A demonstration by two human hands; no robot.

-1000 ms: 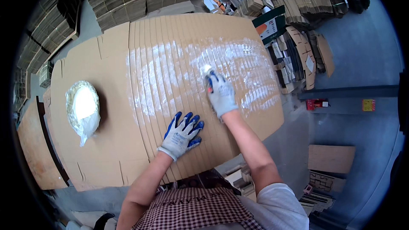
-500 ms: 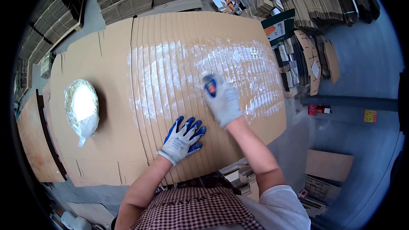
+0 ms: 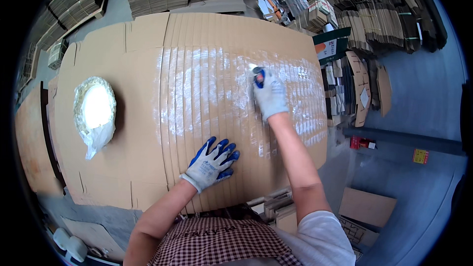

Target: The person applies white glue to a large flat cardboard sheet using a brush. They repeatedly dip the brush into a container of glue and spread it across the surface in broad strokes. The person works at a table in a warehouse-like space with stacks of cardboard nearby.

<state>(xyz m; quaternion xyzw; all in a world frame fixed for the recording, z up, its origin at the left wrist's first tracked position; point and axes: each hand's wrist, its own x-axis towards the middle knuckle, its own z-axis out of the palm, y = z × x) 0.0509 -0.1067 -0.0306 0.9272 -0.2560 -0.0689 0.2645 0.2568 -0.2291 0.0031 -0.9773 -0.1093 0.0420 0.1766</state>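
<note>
New glossy streaks (image 3: 263, 149) mark layered cardboard (image 3: 249, 182) bodyward of the right hand (image 3: 271, 96), clenched round a tool (image 3: 257, 72); the left hand (image 3: 209, 165) lies spread, grasping nothing

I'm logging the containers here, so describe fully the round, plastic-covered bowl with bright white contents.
The round bowl is covered in crumpled, whitish film that looks like plastic, bunched around its rim; a loose end of film spills over the side nearest the person. Its contents glare white, too bright to tell liquid from paste. It sits open side up on flat brown cardboard, at the left, with a shadow along its right side. Nothing but the cardboard visibly touches it.
</note>
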